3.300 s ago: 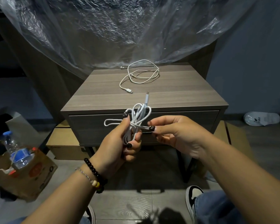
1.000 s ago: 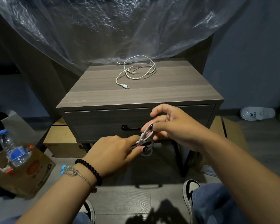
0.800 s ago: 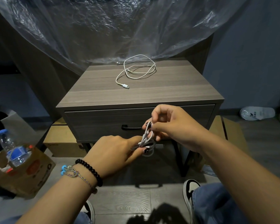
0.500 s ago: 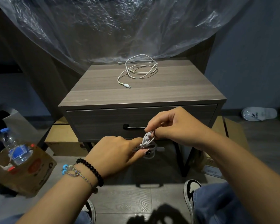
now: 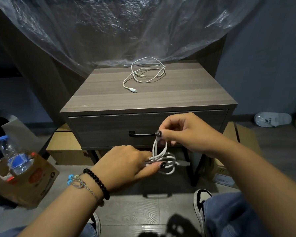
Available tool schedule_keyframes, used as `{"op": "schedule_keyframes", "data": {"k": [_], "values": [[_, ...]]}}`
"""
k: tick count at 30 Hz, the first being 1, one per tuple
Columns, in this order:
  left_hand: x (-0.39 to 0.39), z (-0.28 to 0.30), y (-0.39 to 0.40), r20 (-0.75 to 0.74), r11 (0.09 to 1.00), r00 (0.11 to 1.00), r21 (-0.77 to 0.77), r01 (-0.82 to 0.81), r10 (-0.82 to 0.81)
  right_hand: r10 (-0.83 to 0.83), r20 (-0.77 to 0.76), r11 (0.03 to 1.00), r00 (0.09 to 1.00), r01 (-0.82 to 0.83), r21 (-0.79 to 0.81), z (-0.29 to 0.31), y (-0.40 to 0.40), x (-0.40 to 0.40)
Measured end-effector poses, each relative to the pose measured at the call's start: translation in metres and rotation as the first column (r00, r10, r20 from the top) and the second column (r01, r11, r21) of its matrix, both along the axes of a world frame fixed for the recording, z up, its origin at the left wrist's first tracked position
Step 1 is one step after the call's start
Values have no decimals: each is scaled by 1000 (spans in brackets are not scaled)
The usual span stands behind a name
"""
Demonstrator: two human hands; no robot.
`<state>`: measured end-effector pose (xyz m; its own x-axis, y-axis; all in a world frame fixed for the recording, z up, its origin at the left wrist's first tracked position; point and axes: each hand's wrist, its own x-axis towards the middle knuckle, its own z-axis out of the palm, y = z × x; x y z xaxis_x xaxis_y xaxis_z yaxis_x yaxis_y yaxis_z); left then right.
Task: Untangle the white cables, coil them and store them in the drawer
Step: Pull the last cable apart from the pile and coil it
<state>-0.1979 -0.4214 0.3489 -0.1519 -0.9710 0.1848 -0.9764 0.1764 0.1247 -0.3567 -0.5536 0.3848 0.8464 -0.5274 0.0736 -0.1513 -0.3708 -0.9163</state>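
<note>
White cable bundle (image 5: 162, 161) held in front of the closed drawer (image 5: 109, 129).
Left hand (image 5: 126, 165) still pinches the coil; right hand (image 5: 183, 132) has lifted a loop higher than before.

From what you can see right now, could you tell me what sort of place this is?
Probably a room at home, perhaps mid-move: a wooden nightstand with one drawer, cardboard boxes on the floor, and plastic sheeting draped behind.

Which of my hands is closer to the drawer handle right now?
Right. The right hand sits level with the drawer handle, its fingertips at the handle's right end, pinching the white cable. The left hand is lower, below the drawer front, gripping the same cable.
</note>
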Motion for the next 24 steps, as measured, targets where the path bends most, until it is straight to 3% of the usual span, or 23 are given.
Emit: {"op": "schedule_keyframes", "data": {"k": [2, 4, 7, 10, 12, 15, 16, 19, 21, 24], "values": [[-5, 2, 0, -189, 997, 979, -12, 73, -74, -4, 30, 985, 1000, -2, 171, 1, -2, -1], [-10, 2, 1, -417, 992, 900, -44, 119, -126, -2, 21, 958, 1000, -4, 288, 0, -5, -2], [-19, 6, 3, -714, 992, 688, -74, 106, -127, -4, 12, 938, 1000, -1, 346, -3, -6, 1], [-26, 13, 5, -884, 997, 461, -66, 47, -80, 21, 8, 930, 1000, -23, 366, -7, 1, 5], [-30, 21, 4, -969, 997, 245, 2, -80, 22, 19, -17, 915, 1000, -11, 402, -10, 4, 9], [-22, 27, -2, -977, 959, -165, 171, -226, 135, -38, -77, 898, 996, 68, 435, -13, 6, 15], [-17, 29, -4, -954, 941, -252, 225, -252, 161, -62, -103, 904, 993, 100, 417, -13, 6, 16], [-7, 29, -7, -891, 877, -354, 391, -280, 285, -82, -151, 958, 985, 119, 260, -14, 7, 17], [-6, 27, -8, -850, 843, -413, 460, -277, 328, -86, -211, 996, 974, 91, 15, -14, 7, 16], [-7, 24, -10, -796, 831, -507, 501, -242, 331, -123, -231, 961, 965, 58, -269, -15, 8, 15]]}}
